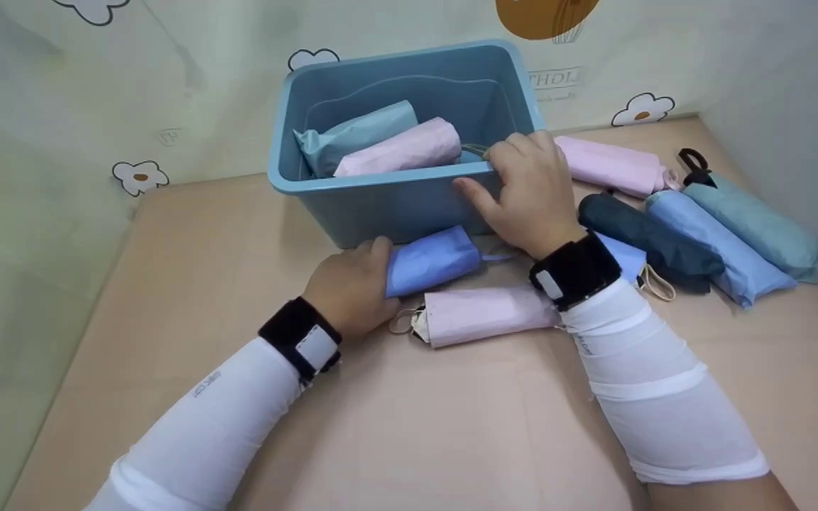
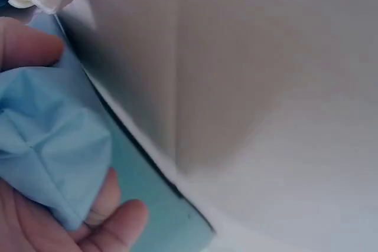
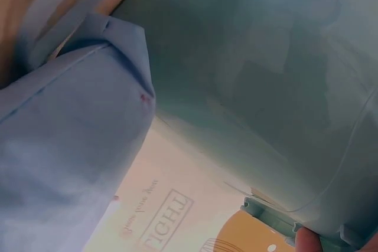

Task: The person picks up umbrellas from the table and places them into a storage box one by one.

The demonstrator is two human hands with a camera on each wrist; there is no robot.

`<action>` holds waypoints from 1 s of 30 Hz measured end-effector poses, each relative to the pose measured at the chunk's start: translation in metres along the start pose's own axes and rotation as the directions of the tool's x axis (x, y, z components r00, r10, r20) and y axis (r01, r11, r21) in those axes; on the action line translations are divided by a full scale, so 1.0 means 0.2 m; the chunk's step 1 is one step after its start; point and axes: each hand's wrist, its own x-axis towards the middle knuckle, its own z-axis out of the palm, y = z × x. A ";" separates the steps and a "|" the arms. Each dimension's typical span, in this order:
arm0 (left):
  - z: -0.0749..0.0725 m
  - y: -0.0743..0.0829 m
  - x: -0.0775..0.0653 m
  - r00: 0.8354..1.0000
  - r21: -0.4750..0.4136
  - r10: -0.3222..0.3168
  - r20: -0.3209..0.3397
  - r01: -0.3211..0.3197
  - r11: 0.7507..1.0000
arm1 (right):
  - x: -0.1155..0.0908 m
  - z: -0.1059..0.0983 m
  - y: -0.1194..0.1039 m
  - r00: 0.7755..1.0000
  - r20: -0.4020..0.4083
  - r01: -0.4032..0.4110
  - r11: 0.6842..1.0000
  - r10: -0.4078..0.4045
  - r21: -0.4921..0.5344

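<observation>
My left hand [image 1: 353, 287] grips a blue folded umbrella [image 1: 434, 260] in front of the bin. In the left wrist view, fingers and thumb wrap around the closed end of the blue umbrella [image 2: 56, 137]. With my right hand [image 1: 533, 195] I hold the front right rim of the blue plastic bin [image 1: 380, 213], fingers over the edge and thumb outside. Inside the bin lie a teal umbrella [image 1: 363, 135] and a pink umbrella [image 1: 409, 147]; what is beneath them is partly hidden. A pale pink umbrella [image 1: 487, 316] lies near my left fingers, partly covered by my right wrist.
Right of the bin lie a pink umbrella [image 1: 611, 165], a dark umbrella [image 1: 650, 238], a light blue umbrella [image 1: 718, 245] and a teal umbrella [image 1: 757, 226]. Another blue umbrella [image 1: 622, 253] is partly behind my right wrist. A patterned wall covering [image 1: 203, 92] stands behind the table [image 1: 416, 426].
</observation>
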 end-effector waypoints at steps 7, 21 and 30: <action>-0.15 -0.02 -0.14 0.998 -0.061 0.039 -0.042 -0.042 0.997 | 0.00 0.00 0.00 1.000 0.005 0.000 1.000 0.000 0.005; -0.43 -0.01 -0.19 0.969 -0.305 0.063 -0.238 -0.136 0.942 | 0.01 0.01 0.00 1.000 -0.009 0.000 1.000 0.000 -0.009; -0.53 0.03 -0.01 0.929 -0.423 -0.114 -0.352 -0.050 0.905 | 0.01 0.00 0.00 0.999 0.026 -0.031 0.999 0.030 0.021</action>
